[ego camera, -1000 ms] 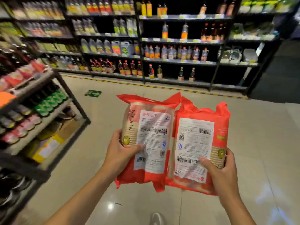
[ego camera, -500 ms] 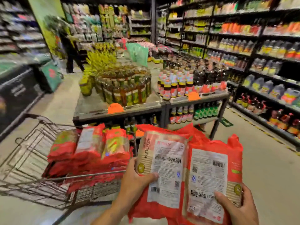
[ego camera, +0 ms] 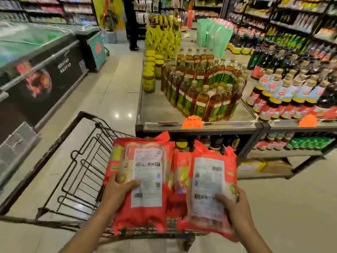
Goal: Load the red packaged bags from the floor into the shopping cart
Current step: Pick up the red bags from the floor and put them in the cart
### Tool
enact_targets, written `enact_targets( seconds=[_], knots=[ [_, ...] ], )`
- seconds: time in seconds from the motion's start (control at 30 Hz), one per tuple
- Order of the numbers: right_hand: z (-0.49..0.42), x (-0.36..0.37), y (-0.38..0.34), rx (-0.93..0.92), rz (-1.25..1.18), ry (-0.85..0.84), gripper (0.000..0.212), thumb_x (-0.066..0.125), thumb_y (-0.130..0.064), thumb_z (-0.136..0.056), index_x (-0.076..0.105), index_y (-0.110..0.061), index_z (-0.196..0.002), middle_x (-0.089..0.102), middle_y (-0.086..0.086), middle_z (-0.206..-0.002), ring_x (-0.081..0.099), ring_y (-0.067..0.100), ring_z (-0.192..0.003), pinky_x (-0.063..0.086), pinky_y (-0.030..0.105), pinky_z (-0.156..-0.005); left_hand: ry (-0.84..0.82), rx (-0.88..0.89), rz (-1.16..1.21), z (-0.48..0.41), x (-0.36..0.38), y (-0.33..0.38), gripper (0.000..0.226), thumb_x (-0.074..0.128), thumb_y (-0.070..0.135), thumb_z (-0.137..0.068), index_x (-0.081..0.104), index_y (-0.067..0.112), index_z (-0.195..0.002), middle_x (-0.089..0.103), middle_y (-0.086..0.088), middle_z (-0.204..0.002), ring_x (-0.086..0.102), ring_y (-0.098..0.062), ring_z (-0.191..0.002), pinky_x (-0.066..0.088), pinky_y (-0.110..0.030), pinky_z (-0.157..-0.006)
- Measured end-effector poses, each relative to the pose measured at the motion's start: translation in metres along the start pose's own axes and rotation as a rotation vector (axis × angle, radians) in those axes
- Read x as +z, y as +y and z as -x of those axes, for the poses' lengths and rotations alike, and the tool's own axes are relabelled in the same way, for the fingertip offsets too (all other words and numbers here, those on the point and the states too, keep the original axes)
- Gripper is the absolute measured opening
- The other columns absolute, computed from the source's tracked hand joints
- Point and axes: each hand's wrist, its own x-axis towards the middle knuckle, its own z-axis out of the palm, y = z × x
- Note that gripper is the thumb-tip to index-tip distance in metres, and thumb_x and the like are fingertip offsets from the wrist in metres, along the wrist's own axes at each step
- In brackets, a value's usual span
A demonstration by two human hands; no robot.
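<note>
Right: left hand (ego camera: 116, 192) grips one red bag (ego camera: 145, 179) by its left edge, thumb across the white label. Right hand (ego camera: 235, 207) grips a second red bag (ego camera: 209, 189) at its lower right corner. Both are held label-up over the near end of the wire cart (ego camera: 82, 161). Other red bags (ego camera: 179, 172) show in the cart between them. Just beyond stands the bottle counter (ego camera: 160, 108).
</note>
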Motion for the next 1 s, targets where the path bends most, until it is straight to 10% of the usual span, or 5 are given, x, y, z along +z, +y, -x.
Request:
enact_targets(
  seconds=[0.2,0.47,0.57,0.77,1.0],
  knots=[
    [-0.121,0.066,0.020,0.093,0.143,-0.053,0.059,0.091,-0.020,-0.066,0.058,-0.015,-0.113,0.073,0.009,-0.103,0.072,0.025,-0.087,0.058,0.045,-0.081,0.118,-0.112,-0.078,-0.134,-0.042,-0.002,0.056,0.086,0.012,-0.076,0.053,0.007,-0.121,0.073,-0.013,-0.100,0.075,-0.026,-0.077,0.057,-0.032,-0.056],
    [-0.202,0.128,0.036,0.233,0.300,-0.139,0.055,0.081,0.000,-0.077,0.047,-0.014,-0.117,0.065,-0.001,-0.092,0.066,0.010,-0.067,0.048,0.011,-0.047,0.144,-0.232,-0.337,-0.259,-0.052,-0.022,0.056,0.085,0.028,-0.079,0.051,0.012,-0.120,0.067,-0.007,-0.103,0.068,-0.017,-0.075,0.054,-0.032,-0.061],
    [-0.208,0.136,0.036,0.247,0.424,-0.099,0.051,0.082,-0.007,-0.078,0.051,-0.016,-0.117,0.069,0.002,-0.095,0.065,0.006,-0.067,0.048,0.020,-0.051,0.129,-0.225,-0.342,-0.272,-0.053,-0.031,0.048,0.082,0.027,-0.083,0.057,0.012,-0.121,0.073,-0.012,-0.106,0.073,-0.026,-0.082,0.060,-0.041,-0.075],
    [-0.184,0.150,0.025,0.124,0.759,0.056,0.093,0.072,-0.064,-0.066,0.043,-0.017,-0.141,0.065,0.016,-0.120,0.061,0.037,-0.109,0.051,0.050,-0.093,0.104,-0.012,-0.513,-0.260,-0.065,-0.030,0.058,0.078,0.047,-0.076,0.055,0.018,-0.120,0.071,-0.006,-0.111,0.071,-0.024,-0.092,0.061,-0.046,-0.078],
    [-0.084,0.157,-0.019,-0.220,0.960,0.131,0.077,0.055,-0.058,-0.086,0.042,-0.013,-0.146,0.054,0.015,-0.139,0.049,0.036,-0.127,0.039,0.045,-0.101,0.012,0.557,-0.870,-0.194,-0.041,0.007,0.065,0.060,0.042,-0.093,0.045,0.007,-0.146,0.048,-0.016,-0.152,0.046,-0.036,-0.138,0.037,-0.050,-0.116]
  ],
)
